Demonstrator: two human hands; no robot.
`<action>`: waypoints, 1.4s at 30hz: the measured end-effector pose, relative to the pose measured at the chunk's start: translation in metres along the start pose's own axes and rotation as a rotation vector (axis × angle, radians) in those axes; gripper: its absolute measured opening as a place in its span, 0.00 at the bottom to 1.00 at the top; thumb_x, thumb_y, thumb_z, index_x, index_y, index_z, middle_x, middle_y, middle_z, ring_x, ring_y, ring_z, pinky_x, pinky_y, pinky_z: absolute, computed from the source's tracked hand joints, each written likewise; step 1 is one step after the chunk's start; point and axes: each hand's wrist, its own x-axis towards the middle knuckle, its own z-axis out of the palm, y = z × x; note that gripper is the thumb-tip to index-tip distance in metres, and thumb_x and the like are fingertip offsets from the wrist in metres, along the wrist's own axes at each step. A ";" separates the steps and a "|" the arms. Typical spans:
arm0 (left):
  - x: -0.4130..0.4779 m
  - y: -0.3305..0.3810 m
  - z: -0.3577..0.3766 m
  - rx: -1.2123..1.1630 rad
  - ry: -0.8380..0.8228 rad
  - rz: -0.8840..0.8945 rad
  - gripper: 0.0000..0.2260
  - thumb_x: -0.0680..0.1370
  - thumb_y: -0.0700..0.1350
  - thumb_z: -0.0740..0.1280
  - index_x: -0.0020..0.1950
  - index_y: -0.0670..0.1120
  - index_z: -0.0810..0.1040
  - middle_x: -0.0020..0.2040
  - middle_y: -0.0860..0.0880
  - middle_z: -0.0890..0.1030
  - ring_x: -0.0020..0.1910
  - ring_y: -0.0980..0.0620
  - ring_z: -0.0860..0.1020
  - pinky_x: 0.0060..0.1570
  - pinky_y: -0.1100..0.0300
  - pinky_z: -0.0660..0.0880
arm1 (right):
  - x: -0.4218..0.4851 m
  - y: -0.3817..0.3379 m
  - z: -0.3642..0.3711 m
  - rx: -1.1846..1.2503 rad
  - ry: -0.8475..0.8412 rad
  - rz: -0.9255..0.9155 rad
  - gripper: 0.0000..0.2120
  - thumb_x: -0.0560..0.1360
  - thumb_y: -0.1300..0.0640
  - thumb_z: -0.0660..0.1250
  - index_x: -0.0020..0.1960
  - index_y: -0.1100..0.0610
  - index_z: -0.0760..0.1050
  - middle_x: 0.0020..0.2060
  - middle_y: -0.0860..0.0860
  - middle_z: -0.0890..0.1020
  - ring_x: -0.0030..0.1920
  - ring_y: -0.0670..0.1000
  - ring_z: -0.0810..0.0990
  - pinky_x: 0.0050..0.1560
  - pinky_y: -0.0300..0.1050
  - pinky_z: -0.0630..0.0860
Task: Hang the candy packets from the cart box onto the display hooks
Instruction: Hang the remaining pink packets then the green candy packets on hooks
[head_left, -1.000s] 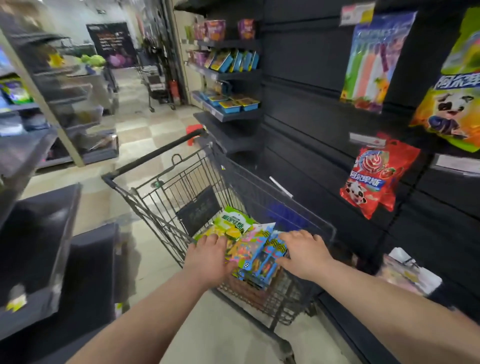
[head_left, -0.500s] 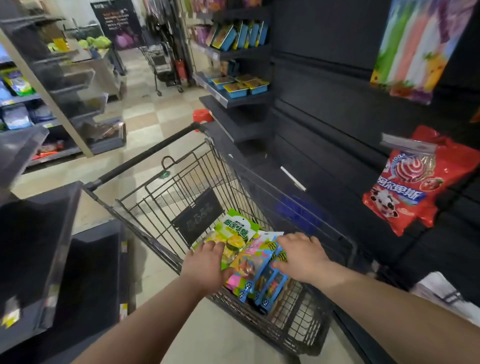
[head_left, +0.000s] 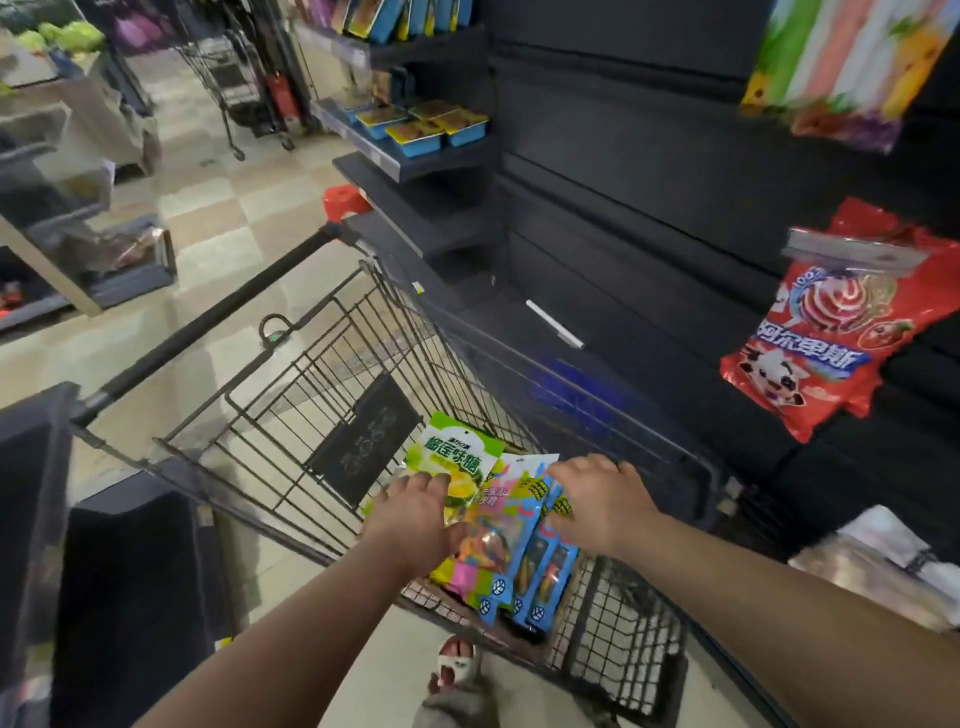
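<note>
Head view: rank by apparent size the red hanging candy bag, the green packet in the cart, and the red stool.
1. Red hanging candy bag, largest.
2. Green packet, partly under the left hand.
3. Red stool, smallest as seen; it is far off and partly hidden, so its true size is unsure.
</note>
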 end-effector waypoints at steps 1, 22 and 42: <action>0.009 -0.006 0.001 0.001 -0.013 0.014 0.32 0.77 0.63 0.58 0.77 0.49 0.56 0.75 0.46 0.62 0.74 0.44 0.61 0.71 0.48 0.60 | 0.007 -0.002 0.001 0.008 -0.001 0.012 0.27 0.76 0.43 0.61 0.71 0.51 0.62 0.70 0.52 0.68 0.71 0.55 0.63 0.70 0.56 0.60; 0.204 -0.139 0.056 -0.139 -0.339 0.063 0.33 0.76 0.58 0.64 0.76 0.46 0.58 0.73 0.44 0.62 0.71 0.43 0.65 0.67 0.47 0.67 | 0.190 -0.075 0.080 0.177 -0.350 0.241 0.31 0.79 0.46 0.59 0.76 0.55 0.53 0.74 0.54 0.61 0.73 0.57 0.61 0.70 0.54 0.65; 0.291 -0.154 0.142 -0.628 -0.449 -0.285 0.38 0.75 0.51 0.70 0.78 0.41 0.53 0.74 0.39 0.65 0.73 0.41 0.64 0.68 0.54 0.63 | 0.271 -0.080 0.163 1.101 -0.173 0.749 0.37 0.75 0.57 0.67 0.77 0.58 0.52 0.72 0.58 0.66 0.63 0.55 0.72 0.64 0.49 0.71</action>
